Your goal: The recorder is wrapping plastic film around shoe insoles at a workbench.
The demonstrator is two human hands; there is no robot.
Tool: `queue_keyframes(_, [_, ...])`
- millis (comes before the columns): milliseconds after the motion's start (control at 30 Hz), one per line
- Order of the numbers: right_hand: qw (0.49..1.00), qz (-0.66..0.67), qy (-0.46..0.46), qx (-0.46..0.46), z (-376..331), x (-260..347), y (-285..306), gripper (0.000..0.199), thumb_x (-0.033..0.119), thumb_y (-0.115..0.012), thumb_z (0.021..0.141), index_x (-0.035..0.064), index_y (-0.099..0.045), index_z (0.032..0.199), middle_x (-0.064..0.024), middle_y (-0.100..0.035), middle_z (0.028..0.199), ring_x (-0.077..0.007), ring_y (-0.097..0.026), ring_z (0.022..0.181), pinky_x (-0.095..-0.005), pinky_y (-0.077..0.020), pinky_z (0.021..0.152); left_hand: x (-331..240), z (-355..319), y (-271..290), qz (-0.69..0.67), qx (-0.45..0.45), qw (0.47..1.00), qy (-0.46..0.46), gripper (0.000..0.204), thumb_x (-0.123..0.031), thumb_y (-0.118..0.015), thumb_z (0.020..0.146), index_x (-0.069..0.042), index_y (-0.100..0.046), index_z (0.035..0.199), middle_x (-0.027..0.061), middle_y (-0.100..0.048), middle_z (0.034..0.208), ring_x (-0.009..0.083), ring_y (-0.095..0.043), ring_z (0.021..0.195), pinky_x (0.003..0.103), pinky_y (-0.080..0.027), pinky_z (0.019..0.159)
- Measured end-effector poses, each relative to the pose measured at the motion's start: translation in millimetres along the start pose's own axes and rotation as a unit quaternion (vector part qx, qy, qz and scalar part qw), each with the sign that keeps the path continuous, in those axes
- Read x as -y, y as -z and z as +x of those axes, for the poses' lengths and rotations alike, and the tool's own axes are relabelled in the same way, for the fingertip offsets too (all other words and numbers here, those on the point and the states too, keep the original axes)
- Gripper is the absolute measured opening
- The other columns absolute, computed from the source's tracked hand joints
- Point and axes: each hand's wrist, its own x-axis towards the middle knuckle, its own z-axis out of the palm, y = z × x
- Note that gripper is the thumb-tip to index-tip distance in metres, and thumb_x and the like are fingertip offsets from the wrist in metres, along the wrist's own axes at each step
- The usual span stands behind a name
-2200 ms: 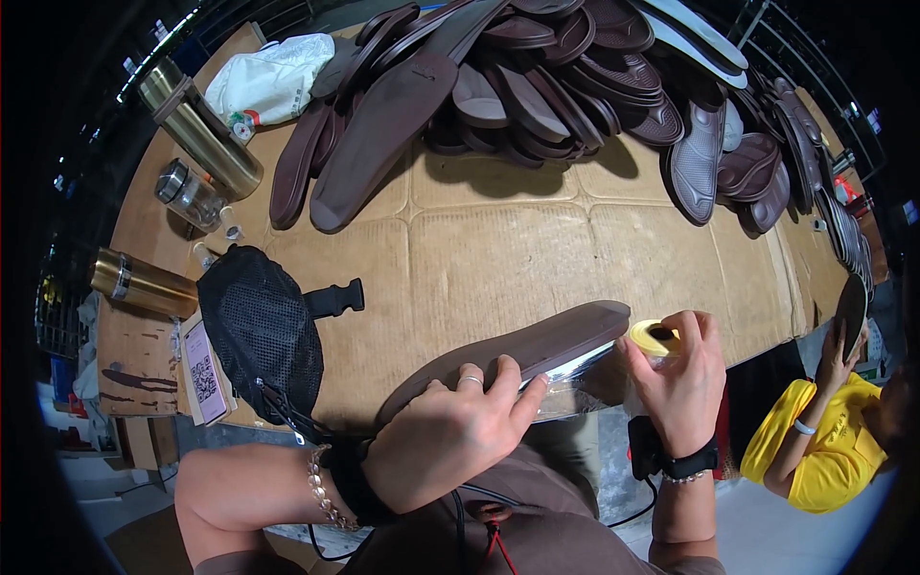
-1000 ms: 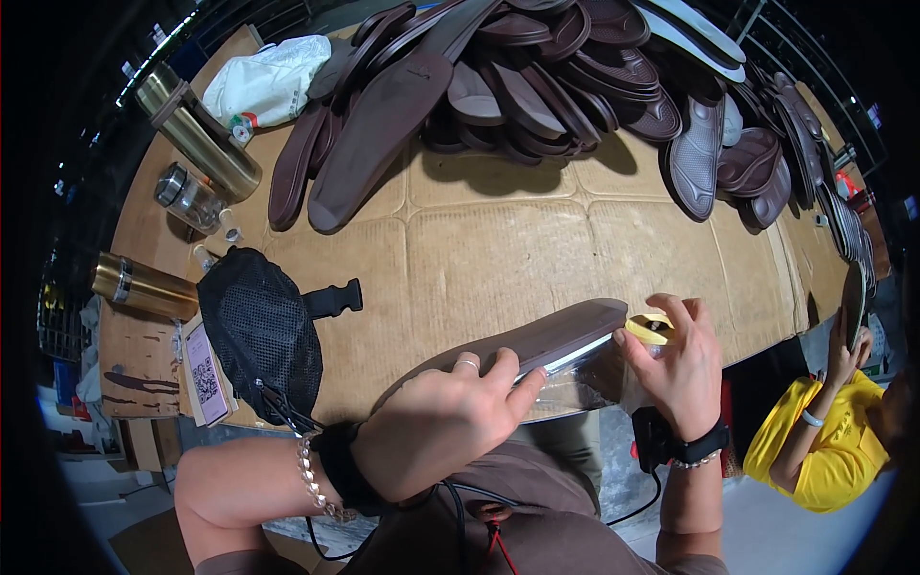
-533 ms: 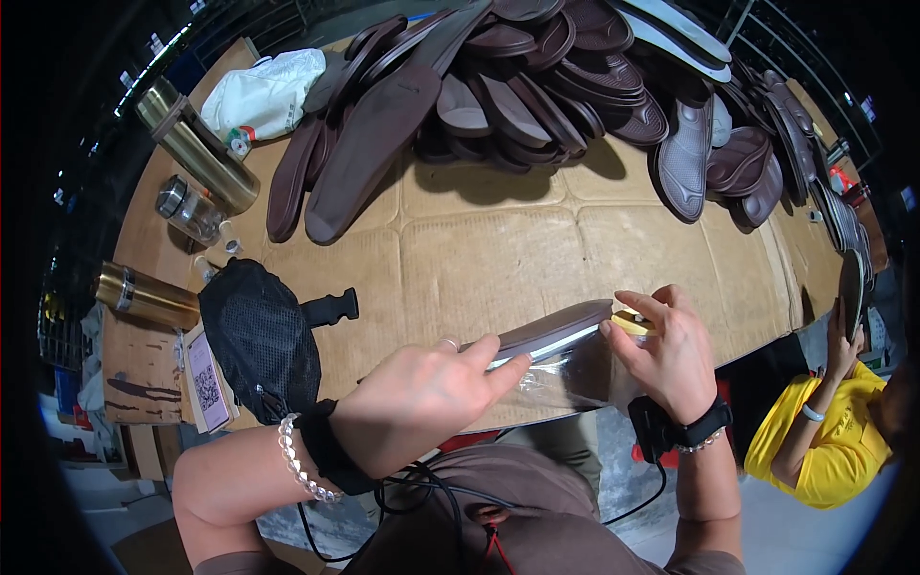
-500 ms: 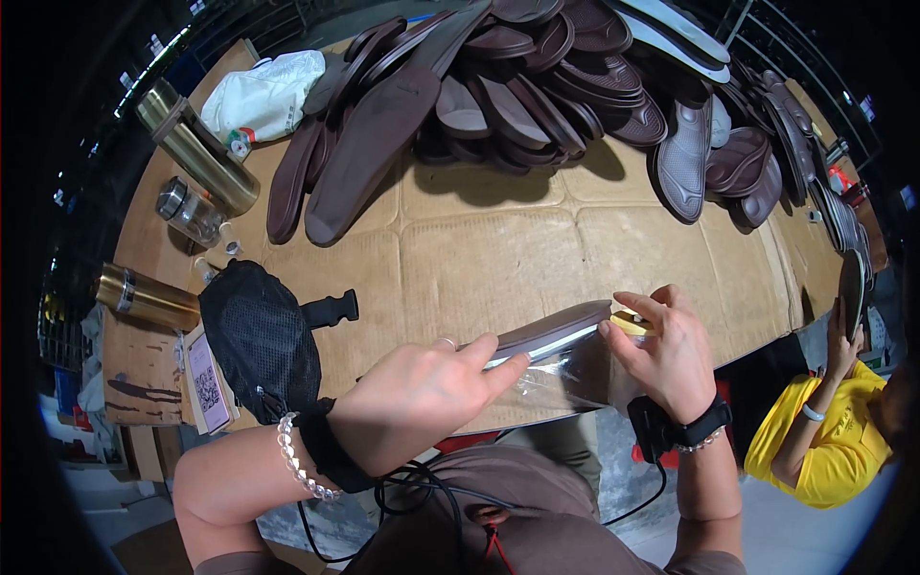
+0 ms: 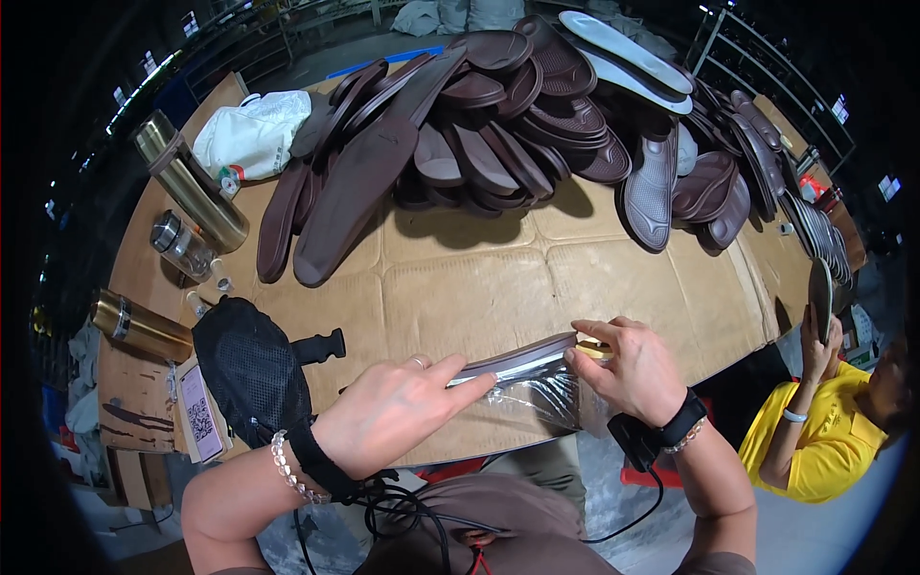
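Observation:
A brown shoe sole [image 5: 522, 357] lies at the table's near edge, its long side turned up. Clear shiny film [image 5: 541, 391] runs along that side and hangs toward me over the edge. My left hand [image 5: 393, 407] presses the sole's left part with its fingers, closed over it. At the sole's right end, my right hand [image 5: 631, 369] pinches with thumb and forefinger. Under those right fingers sits a small yellow item [image 5: 594, 351], mostly covered, so its kind is unclear.
Brown soles [image 5: 479, 144] are heaped at the back. To the left stand a gold flask [image 5: 196, 187], a glass bottle [image 5: 182, 244], another gold flask [image 5: 144, 324] and a black mesh pouch [image 5: 251, 369]. At right, a person in yellow [image 5: 815, 431] holds a sole [image 5: 820, 297].
My view has shifted, so the table and hands sit lower and further left. Both hands stay on the sole, with the film more crumpled beneath it.

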Motion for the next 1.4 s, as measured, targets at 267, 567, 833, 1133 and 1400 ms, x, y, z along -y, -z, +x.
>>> queue_keyframes(267, [0.999, 0.053, -0.005, 0.007, 3, -2, 1, 0.040, 0.037, -0.072, 0.091, 0.0049, -0.078, 0.114, -0.0240, -0.069, 0.083, -0.0396, -0.071, 0.076, -0.0465, -0.0574, 0.074, -7, 3, -26, 0.063, -0.144, 0.987, 0.023, 0.052, -0.008, -0.057, 0.092, -0.015, -0.058, 0.143, 0.0149, -0.058, 0.130, 0.0333, -0.062, 0.121, 0.049, -0.049, 0.108])
queue_keyframes(567, [0.999, 0.043, -0.009, -0.012, 6, 2, -4, 0.038, 0.035, -0.073, 0.089, 0.0036, -0.078, 0.110, -0.0254, -0.069, 0.083, -0.0414, -0.071, 0.078, -0.0471, -0.0575, 0.075, -24, 9, -49, 0.094, -0.178, 0.973, 0.110, 0.062, -0.007, -0.060, 0.090, -0.013, -0.051, 0.151, 0.0185, -0.051, 0.146, 0.0373, -0.050, 0.140, 0.058, -0.037, 0.117])
queue_keyframes(833, [0.999, 0.047, -0.006, -0.017, 1, 0, -6, 0.039, 0.029, -0.075, 0.089, -0.0005, -0.076, 0.115, -0.0246, -0.068, 0.088, -0.0387, -0.070, 0.076, -0.0442, -0.0557, 0.074, -31, -23, 29, 0.041, -0.200, 0.973, 0.104, 0.062, -0.001, -0.067, 0.084, -0.008, -0.057, 0.145, 0.0188, -0.059, 0.140, 0.0352, -0.056, 0.136, 0.058, -0.036, 0.118])
queue_keyframes(1133, [0.999, 0.044, -0.008, -0.030, -1, 1, -9, 0.037, 0.031, -0.074, 0.089, 0.0023, -0.077, 0.113, -0.0232, -0.069, 0.086, -0.0397, -0.069, 0.080, -0.0456, -0.0559, 0.076, 5, 26, -9, -0.146, -0.122, 0.982, -0.001, 0.069, -0.008, -0.069, 0.088, -0.005, -0.044, 0.152, 0.0227, -0.052, 0.146, 0.0402, -0.052, 0.134, 0.049, -0.039, 0.114])
queue_keyframes(1400, [0.999, 0.022, -0.012, -0.022, -7, 3, -7, 0.037, 0.034, -0.074, 0.088, 0.0052, -0.078, 0.111, -0.0190, -0.071, 0.089, -0.0382, -0.069, 0.085, -0.0458, -0.0562, 0.077, -11, 26, -29, -0.149, -0.070, 0.985, 0.057, 0.068, 0.004, -0.059, 0.087, -0.003, -0.037, 0.150, 0.0226, -0.056, 0.140, 0.0401, -0.062, 0.119, 0.047, -0.051, 0.101])
